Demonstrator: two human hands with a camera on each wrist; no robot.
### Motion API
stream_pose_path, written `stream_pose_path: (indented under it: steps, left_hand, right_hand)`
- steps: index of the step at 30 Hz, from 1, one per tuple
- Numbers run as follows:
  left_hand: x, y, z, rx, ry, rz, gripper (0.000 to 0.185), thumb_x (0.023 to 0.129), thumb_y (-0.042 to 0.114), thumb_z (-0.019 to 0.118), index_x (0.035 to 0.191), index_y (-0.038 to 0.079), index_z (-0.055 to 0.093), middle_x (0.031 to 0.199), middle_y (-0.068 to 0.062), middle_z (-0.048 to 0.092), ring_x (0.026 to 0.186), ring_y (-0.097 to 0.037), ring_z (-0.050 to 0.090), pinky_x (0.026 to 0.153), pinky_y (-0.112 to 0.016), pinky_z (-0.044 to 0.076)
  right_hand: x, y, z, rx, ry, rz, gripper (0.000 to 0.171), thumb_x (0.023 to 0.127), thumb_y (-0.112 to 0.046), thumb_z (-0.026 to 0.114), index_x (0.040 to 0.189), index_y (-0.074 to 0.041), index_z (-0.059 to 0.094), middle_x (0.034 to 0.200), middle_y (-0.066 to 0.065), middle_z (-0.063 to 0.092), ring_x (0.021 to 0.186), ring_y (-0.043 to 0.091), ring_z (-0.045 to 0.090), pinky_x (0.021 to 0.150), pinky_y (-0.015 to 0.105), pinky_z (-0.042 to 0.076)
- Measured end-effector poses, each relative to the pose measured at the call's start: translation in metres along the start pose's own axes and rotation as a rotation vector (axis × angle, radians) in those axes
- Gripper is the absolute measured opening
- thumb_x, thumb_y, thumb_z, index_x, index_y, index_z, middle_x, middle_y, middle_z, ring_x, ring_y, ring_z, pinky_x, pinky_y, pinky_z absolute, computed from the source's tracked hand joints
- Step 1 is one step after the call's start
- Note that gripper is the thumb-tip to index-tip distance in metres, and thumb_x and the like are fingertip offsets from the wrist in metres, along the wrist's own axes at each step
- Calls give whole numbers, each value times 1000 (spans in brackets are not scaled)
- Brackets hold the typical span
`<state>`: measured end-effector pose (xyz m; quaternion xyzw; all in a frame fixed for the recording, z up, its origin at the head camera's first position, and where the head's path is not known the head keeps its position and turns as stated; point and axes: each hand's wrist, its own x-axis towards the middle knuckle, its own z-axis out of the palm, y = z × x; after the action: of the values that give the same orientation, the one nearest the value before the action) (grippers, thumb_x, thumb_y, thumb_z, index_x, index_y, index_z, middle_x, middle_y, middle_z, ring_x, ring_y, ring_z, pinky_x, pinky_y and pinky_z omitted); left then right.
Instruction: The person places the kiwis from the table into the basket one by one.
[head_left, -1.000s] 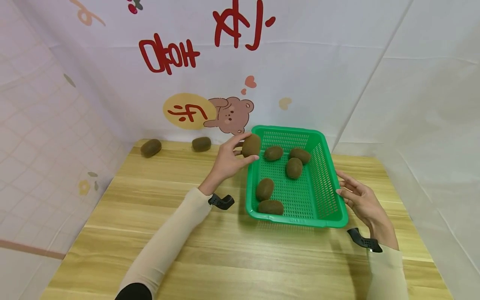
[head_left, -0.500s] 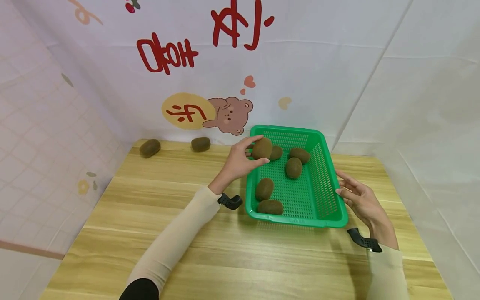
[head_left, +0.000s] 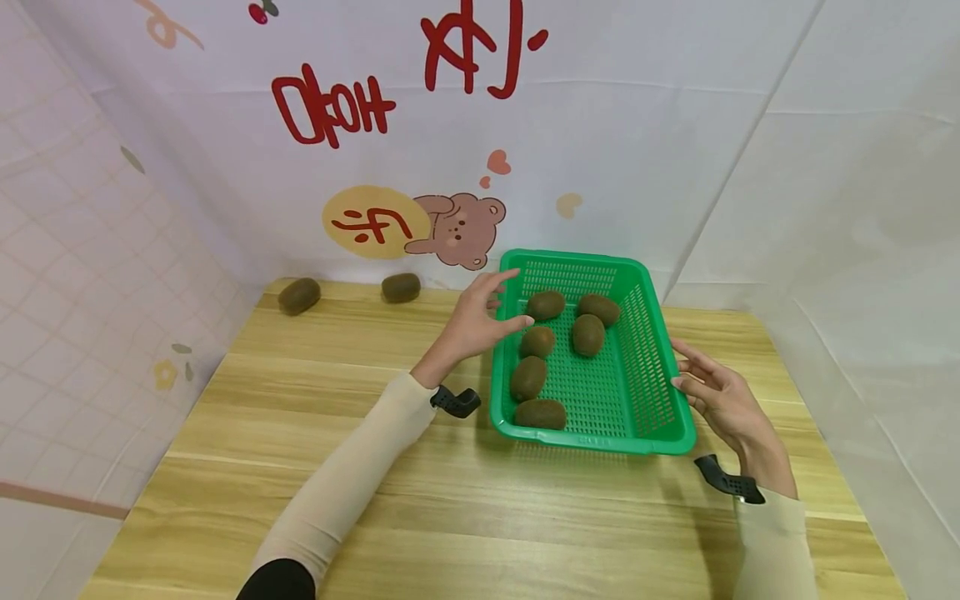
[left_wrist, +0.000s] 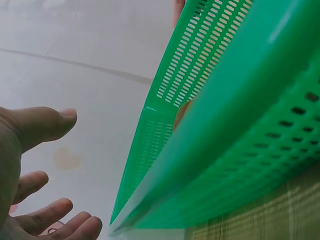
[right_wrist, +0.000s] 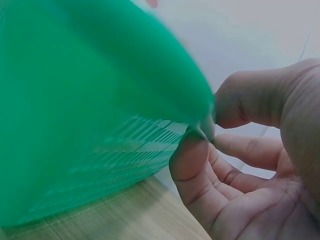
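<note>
A white cloth backdrop (head_left: 600, 150) with red lettering and a cartoon bear hung behind a wooden table (head_left: 450, 500). Toward the table's far right stood a green basket (head_left: 652, 367) of slotted plastic holding five kiwis, one of them (head_left: 537, 342) near the basket's left wall. The left hand (head_left: 480, 321) hovered at that wall with its fingers spread and loose, holding nothing; the left wrist view confirmed this, showing the open palm (left_wrist: 20, 165) beside the wall (left_wrist: 190, 75), and, through the slots, a glimpse of brown fruit. The right hand (head_left: 723, 400) lay against the basket's right rim; only the right wrist view showed that the thumb (right_wrist: 192, 165) touched the green edge (right_wrist: 100, 100), the other fingers relaxed beneath. Only the head view showed two more kiwis (head_left: 299, 296) (head_left: 401, 287), lying along the table's far edge by its left corner, well apart from the basket.
</note>
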<state>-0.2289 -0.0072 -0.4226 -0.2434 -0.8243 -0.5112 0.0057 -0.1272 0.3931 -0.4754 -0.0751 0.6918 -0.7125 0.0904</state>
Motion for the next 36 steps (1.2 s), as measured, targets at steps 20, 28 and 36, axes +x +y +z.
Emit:
stream_pose_path:
  steps: [20, 28, 36]
  left_hand:
    - [-5, -34, -37, 182, 130, -76, 87, 85, 46, 82, 158, 32, 37, 164, -1, 36, 156, -28, 25, 123, -61, 27]
    - [-5, -51, -53, 189, 206, -81, 90, 84, 43, 84, 159, 40, 34, 164, -5, 35, 154, -30, 27, 121, -63, 29]
    - [-6, -73, -64, 207, 250, -157, 92, 83, 45, 85, 159, 23, 37, 164, -10, 32, 153, -32, 26, 121, -60, 29]
  right_hand:
    - [-3, -1, 0, 18, 3, 5, 69, 103, 0, 57, 163, -4, 23, 121, 6, 58, 103, 10, 67, 84, 22, 60]
    - [-2, -1, -1, 18, 1, -5, 69, 103, 0, 58, 163, -4, 25, 121, 5, 60, 103, 10, 68, 84, 23, 60]
    - [-1, -1, 0, 19, -4, -3, 69, 103, 0, 58, 163, -3, 24, 121, 5, 59, 103, 10, 68, 85, 23, 60]
